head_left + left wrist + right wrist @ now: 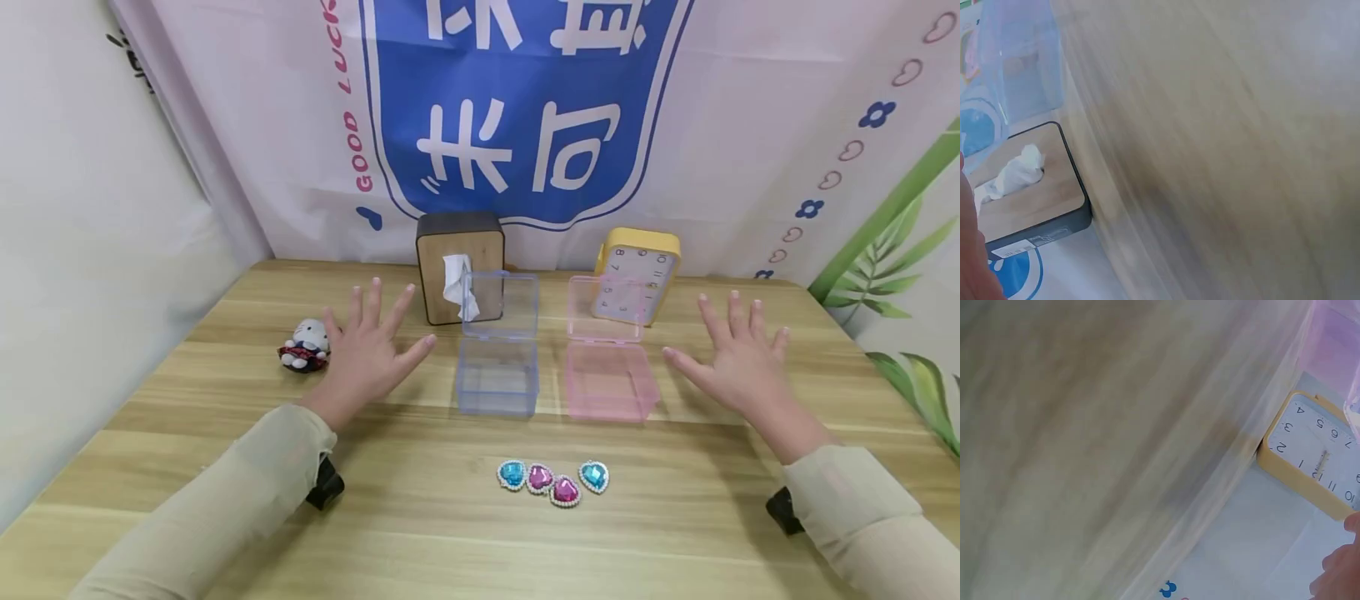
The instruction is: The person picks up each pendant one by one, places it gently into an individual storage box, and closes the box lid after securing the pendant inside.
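Note:
With fingers spread and nothing held, my left hand (367,358) is over the table between a small plush cat doll (305,345) and a clear blue box (497,392). My right hand (738,358) spreads its fingers too, to the right of a clear pink box (611,392). Both boxes stand with their lids raised at the back. In front of them lie heart-shaped gems with sparkly rims: a blue one (512,474) at the left, two pink ones (565,491) in the middle and another blue gem (594,476) at the right.
A wood-faced tissue box (480,242) stands behind the blue box, a white tissue poking out. The yellow clock (641,250) sits tilted behind the pink box. A printed cloth (315,225) hangs along the table's (420,533) back edge.

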The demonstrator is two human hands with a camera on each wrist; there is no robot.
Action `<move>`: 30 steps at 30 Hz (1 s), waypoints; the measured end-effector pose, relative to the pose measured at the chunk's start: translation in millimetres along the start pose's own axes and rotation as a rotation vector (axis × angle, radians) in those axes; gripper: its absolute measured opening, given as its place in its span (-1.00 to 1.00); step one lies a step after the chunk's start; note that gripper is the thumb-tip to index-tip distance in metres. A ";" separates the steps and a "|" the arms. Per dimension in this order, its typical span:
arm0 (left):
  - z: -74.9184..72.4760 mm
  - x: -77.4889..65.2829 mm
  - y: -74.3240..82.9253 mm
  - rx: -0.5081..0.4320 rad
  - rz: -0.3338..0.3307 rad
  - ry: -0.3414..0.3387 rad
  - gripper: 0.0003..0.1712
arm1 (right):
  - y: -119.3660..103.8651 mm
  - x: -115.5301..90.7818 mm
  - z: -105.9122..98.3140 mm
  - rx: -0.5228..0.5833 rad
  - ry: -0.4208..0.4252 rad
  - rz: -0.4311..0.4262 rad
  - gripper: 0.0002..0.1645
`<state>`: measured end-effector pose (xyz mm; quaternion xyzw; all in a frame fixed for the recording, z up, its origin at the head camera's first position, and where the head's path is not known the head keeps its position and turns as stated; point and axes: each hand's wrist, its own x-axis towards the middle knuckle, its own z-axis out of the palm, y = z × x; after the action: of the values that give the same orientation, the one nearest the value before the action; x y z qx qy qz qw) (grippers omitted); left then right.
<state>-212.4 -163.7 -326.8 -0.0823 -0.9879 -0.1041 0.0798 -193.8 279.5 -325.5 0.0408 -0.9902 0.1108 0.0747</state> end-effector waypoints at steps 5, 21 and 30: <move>-2.3 -2.4 7.2 -0.078 0.040 0.001 -0.12 | -5.8 -7.8 -2.3 0.028 0.020 -0.028 0.10; 3.8 -7.2 28.5 -0.670 0.122 -0.004 -0.25 | -67.0 -22.9 -10.1 0.168 0.034 -0.217 0.07; 15.6 -10.4 37.9 -0.975 0.068 -0.073 -0.33 | -96.2 -30.9 -4.0 0.244 0.024 -0.312 0.02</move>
<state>-197.7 -125.2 -336.3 -0.1458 -0.8231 -0.5489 0.0007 -153.4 188.8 -306.0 0.2011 -0.9501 0.2176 0.0974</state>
